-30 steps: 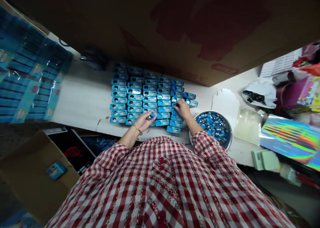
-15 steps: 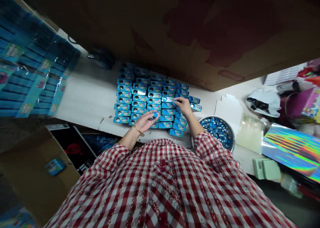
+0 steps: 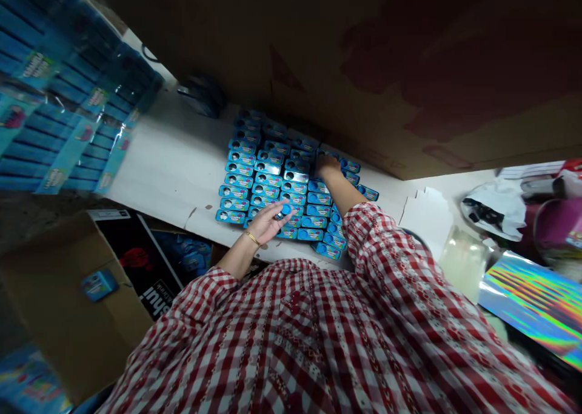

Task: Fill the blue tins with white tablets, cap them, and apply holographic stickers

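Note:
Rows of small blue printed boxes (image 3: 266, 191) stand packed together on the white table, many with a round hole or a blue disc at one end. My left hand (image 3: 269, 221), palm up with a gold bangle at the wrist, is closed on a round blue cap (image 3: 286, 209) above the near rows. Farther away, my right hand (image 3: 328, 165) reaches down onto the boxes near the big carton. Its fingers are curled, and whatever is under them is hidden. A metal bowl's rim (image 3: 416, 237) shows just past my right sleeve, which covers the rest.
A large brown carton (image 3: 291, 50) overhangs the table's back. Blue packs in clear wrap (image 3: 82, 123) stack up at left. Below left, an open cardboard box (image 3: 59, 280) holds a blue pack. On the right lie white card (image 3: 425, 217), a plastic bag (image 3: 495, 205) and a shiny rainbow sheet (image 3: 541, 299).
My right hand has moved away from me to the farther boxes, and its sleeve now covers most of the bowl of blue caps. My left hand stays nearly in place. The view has shifted slightly.

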### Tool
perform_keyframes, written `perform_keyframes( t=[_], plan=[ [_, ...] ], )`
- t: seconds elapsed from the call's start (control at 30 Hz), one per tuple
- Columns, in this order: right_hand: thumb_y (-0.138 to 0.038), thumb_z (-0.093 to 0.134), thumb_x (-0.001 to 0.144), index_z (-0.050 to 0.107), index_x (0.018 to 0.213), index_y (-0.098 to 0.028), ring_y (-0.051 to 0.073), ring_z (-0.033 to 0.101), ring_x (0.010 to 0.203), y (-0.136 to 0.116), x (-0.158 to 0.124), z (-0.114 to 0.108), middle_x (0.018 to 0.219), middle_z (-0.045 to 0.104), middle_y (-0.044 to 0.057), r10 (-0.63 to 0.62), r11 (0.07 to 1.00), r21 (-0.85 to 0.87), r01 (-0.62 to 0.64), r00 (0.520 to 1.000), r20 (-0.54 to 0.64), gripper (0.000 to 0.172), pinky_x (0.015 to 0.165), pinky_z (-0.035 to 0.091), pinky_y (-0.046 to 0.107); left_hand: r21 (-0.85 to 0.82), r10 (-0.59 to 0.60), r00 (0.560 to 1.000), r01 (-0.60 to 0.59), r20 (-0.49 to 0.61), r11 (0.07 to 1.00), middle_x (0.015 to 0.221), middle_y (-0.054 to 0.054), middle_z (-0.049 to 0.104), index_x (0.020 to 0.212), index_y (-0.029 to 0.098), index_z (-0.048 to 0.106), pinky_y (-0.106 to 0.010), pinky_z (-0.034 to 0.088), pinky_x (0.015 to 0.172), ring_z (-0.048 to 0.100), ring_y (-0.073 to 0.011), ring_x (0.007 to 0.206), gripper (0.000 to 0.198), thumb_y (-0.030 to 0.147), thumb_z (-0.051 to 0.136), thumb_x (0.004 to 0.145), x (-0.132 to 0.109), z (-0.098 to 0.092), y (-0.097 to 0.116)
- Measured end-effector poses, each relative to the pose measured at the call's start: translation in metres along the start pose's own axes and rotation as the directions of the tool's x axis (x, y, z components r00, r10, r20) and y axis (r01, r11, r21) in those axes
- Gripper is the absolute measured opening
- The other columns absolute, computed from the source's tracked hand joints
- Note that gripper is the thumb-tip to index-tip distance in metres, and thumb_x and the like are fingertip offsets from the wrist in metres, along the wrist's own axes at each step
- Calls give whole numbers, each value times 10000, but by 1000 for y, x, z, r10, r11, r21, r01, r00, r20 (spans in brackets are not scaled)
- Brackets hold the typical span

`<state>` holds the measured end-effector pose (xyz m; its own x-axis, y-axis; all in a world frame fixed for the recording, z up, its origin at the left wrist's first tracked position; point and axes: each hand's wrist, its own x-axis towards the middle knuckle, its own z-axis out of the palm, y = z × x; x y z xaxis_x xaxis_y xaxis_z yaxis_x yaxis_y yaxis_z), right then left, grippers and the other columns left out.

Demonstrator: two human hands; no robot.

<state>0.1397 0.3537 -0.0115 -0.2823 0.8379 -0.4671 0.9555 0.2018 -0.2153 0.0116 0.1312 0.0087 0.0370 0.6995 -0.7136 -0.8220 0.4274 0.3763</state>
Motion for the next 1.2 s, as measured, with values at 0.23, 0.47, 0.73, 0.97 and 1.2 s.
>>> perform_keyframes(
  t=[0.23, 0.47, 0.73, 0.97, 1.2],
  plan=[
    [-242, 590, 821, 663, 1048, -189, 228, 595, 988, -10, -82, 20, 1055, 635, 106, -336, 905, 220, 363, 930, -149, 245, 840, 465, 336, -17, 22, 1000, -23, -19, 1000, 919, -79, 679, 912, 109, 663, -313, 501, 896, 645, -161, 924, 165, 82, 626, 754, 17, 3, 3],
    [-188, 508, 850, 693, 894, -172, 185, 621, 863, -7, -94, 26, 883, 677, 50, -342, 844, 377, 381, 924, -169, 190, 795, 489, 312, 54, 33, 999, -31, -39, 998, 807, -57, 674, 856, 123, 649, -254, 515, 746, 633, -117, 779, 95, 106, 614, 769, 26, 21, -2],
    [-97, 553, 782, 616, 1122, -83, 330, 614, 1025, 6, -2, -16, 1086, 640, 222, 72, 997, -38, -74, 996, -62, 346, 802, 491, 410, -39, 7, 1000, -8, -28, 999, 815, -77, 656, 868, 105, 665, -243, 488, 645, 608, -125, 716, 154, 130, 543, 778, 17, 11, 10],
    [-120, 657, 731, 637, 1121, -81, 308, 612, 1035, -5, 17, -25, 1098, 646, 209, 88, 986, -149, -69, 989, 123, 393, 808, 510, 377, -45, 17, 999, -16, 28, 999, 888, -85, 665, 944, 109, 656, -284, 502, 754, 617, -124, 751, 206, 74, 523, 790, 14, 12, 17],
    [-130, 654, 746, 605, 1171, -90, 298, 595, 1070, -13, -2, -37, 1144, 627, 201, 80, 981, -181, -64, 993, 83, 430, 843, 486, 359, 3, 35, 998, -35, 46, 999, 824, -85, 652, 963, 103, 632, -228, 480, 559, 595, -117, 662, 190, 225, 519, 871, 8, 8, 18]
  ],
)
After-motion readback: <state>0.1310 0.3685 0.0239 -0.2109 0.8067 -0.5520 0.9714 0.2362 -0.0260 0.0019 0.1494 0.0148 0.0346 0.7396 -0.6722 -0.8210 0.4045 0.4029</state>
